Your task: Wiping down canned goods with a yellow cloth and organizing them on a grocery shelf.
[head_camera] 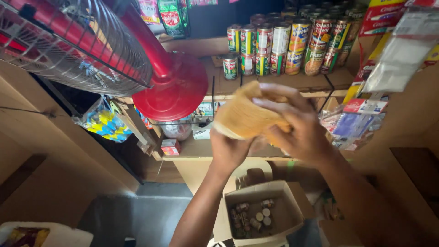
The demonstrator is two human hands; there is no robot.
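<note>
Head view shows my left hand and right hand both closed around a yellow cloth bundle, raised in front of the wooden shelf edge. My left hand cups it from below; my right fingers press over its top. Tin cans stand in rows at the shelf's back. Below, an open cardboard box holds small cans, not yet shelved. A red fan hangs at left.

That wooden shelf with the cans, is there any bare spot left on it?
Yes: the shelf is bare left of the lone can and along the front edge. The stacked cans crowd the back and right.
</note>
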